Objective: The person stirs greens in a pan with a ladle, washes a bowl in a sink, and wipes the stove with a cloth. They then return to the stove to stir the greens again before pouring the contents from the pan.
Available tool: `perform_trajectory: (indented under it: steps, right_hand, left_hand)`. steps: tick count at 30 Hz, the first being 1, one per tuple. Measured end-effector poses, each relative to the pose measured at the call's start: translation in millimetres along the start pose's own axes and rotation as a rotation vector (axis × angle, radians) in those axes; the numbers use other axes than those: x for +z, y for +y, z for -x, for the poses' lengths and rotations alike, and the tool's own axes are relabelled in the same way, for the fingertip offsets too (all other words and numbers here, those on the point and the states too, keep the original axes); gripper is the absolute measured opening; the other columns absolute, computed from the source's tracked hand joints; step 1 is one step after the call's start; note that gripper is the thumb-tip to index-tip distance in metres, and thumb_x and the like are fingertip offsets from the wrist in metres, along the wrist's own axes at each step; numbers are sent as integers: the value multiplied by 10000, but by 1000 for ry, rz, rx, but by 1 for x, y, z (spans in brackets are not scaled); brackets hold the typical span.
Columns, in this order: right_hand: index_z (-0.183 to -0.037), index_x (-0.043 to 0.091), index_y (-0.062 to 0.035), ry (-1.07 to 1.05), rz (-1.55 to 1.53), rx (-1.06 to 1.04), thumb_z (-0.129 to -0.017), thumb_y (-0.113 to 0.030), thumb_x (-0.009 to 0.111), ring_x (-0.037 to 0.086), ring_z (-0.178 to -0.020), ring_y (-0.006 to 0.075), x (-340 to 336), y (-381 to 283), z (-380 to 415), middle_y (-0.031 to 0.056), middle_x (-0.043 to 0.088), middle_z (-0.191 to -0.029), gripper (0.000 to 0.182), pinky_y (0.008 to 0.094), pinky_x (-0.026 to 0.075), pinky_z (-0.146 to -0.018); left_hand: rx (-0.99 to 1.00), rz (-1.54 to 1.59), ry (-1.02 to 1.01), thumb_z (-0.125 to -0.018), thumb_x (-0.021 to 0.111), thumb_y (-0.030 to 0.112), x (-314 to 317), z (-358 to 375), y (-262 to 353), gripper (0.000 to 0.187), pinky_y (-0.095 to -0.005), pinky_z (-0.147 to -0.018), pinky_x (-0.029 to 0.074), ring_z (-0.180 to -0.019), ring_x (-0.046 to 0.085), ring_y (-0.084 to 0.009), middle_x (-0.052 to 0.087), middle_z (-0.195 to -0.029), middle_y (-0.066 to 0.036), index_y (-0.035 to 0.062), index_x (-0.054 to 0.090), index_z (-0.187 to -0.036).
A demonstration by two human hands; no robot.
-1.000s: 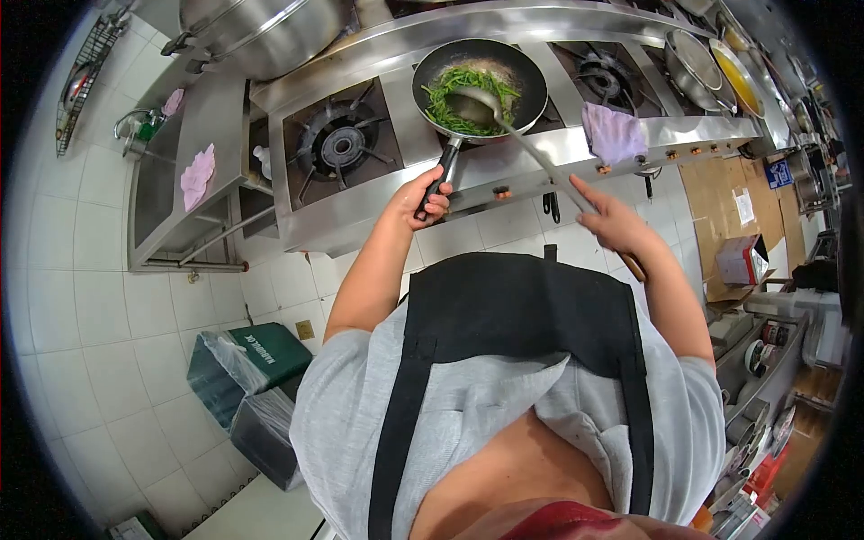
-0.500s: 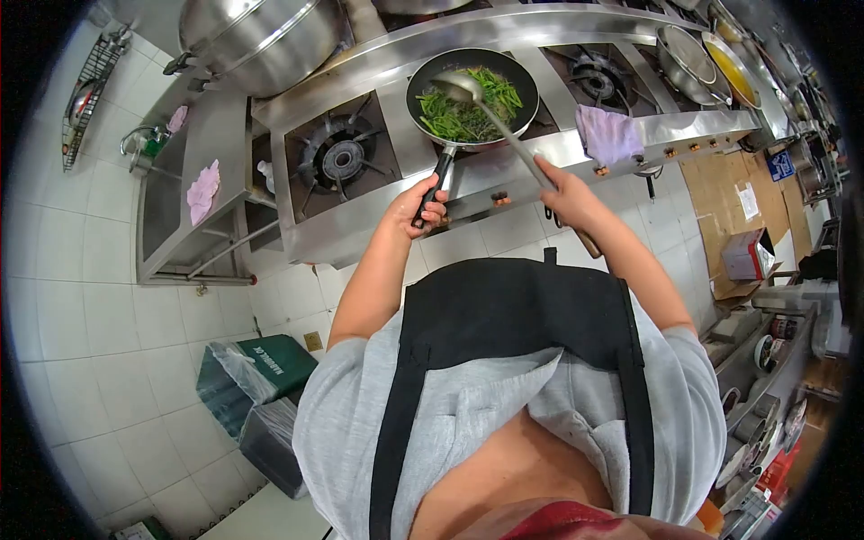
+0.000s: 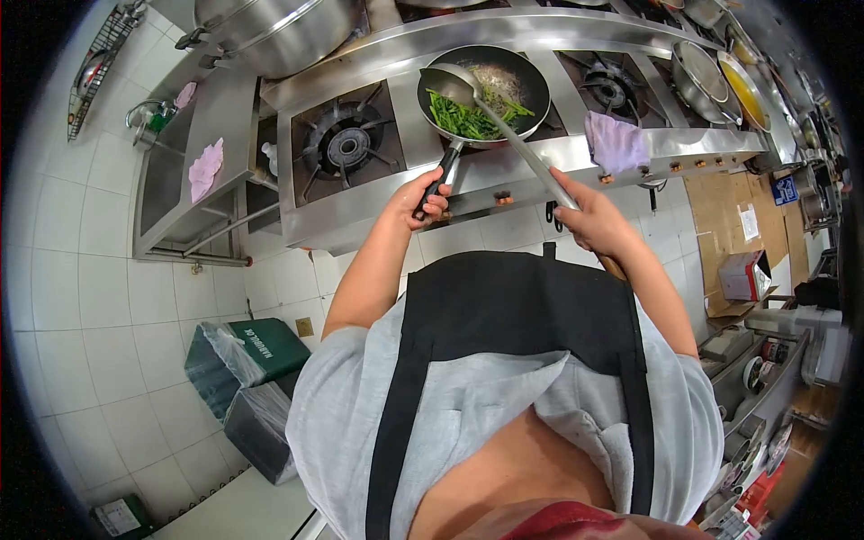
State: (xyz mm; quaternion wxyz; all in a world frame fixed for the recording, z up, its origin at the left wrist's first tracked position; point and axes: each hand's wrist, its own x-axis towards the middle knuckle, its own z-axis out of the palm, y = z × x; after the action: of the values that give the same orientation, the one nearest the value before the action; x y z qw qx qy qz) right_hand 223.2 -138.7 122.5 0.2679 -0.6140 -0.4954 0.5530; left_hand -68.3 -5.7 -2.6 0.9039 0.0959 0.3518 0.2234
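A black frying pan [image 3: 531, 74] with green vegetables [image 3: 463, 117] sits over a burner of the steel stove [image 3: 360, 202]. My left hand [image 3: 423, 200] grips the pan's black handle [image 3: 445, 171]. My right hand [image 3: 594, 220] holds the long handle of a steel ladle [image 3: 453, 83]. The ladle's bowl rests at the pan's left rim, above the greens.
An unlit burner [image 3: 345, 144] lies left of the pan, another [image 3: 615, 88] to the right. A pink cloth [image 3: 616, 142] hangs on the stove's front edge. Steel bowls [image 3: 706, 76] stand far right, a big pot [image 3: 270, 31] at the back left. Bagged bins [image 3: 247, 360] stand on the floor.
The ladle's bowl moved from the pan's middle to its left rim. The greens have gathered at the pan's near left side. My right hand drew back slightly.
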Motion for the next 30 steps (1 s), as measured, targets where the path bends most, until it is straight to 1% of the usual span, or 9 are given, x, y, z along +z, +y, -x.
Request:
perform_trajectory:
  steps: [5,7,10,11,13,16,21,24,30]
  right_hand:
    - [-1421,289,-174,40,170,-36,-808,-92,540,406,-427,94,-9,52,-70,15,474,-613,667,268,352,-397]
    - [-1409,302,-144,290,442,-170,-776,-108,526,580,-613,242,-11,53,-82,196,602,-774,673,341,476,-601]
    - [-1404,295,-118,303,473,-21,-770,-113,515,612,-734,307,-13,30,-55,272,600,-864,672,361,480,-696]
    - [-1404,295,-118,307,473,-22,-770,-113,515,612,-734,307,-10,27,-46,272,600,-864,672,361,480,-696]
    - [-1420,289,-185,183,397,1,-793,-92,534,451,-465,129,-5,23,-31,62,499,-640,680,319,422,-451]
    - [-1416,294,-150,7,181,0,-789,-83,534,451,-471,126,-4,10,-35,54,493,-642,675,312,420,-454]
    - [-1406,309,-128,170,330,-262,-780,-77,514,508,-493,161,-1,56,-90,101,591,-722,661,314,429,-484]
    - [-1406,312,-133,251,526,-243,-775,-99,519,543,-581,220,-17,62,-89,161,628,-869,665,347,465,-525]
    - [-1413,302,-155,196,315,61,-796,-96,529,493,-503,158,-8,4,1,120,570,-718,660,320,443,-492]
  left_hand:
    - [51,-41,4,-897,556,335,6,4,-3,326,-133,-314,293,-484,393,-25,442,-696,7,52,436,-787]
    - [33,-36,20,-900,553,328,9,6,0,311,-136,-315,293,-482,390,-28,448,-700,6,54,434,-816]
    - [31,-19,18,-906,544,323,5,3,-1,301,-143,-313,291,-480,383,-30,455,-706,5,51,430,-843]
    - [-5,5,12,-910,537,319,2,1,-1,274,-147,-311,288,-478,379,-32,463,-711,3,71,420,-897]
    - [16,-16,-2,-912,534,316,0,-1,-2,260,-147,-312,288,-477,380,-33,466,-712,2,85,415,-914]
    - [33,-31,-33,-914,532,307,3,2,-4,230,-148,-313,290,-475,383,-34,477,-717,-4,123,398,-949]
    - [28,-18,3,-907,542,313,5,3,0,265,-142,-312,302,-474,392,-33,475,-710,-5,81,417,-879]
    - [49,-24,10,-904,546,327,8,3,-2,303,-142,-313,308,-476,395,-31,468,-704,-5,56,434,-827]
    - [-23,45,-15,-901,557,280,-8,-4,-2,231,-155,-318,294,-479,388,-51,486,-735,-28,123,401,-966]
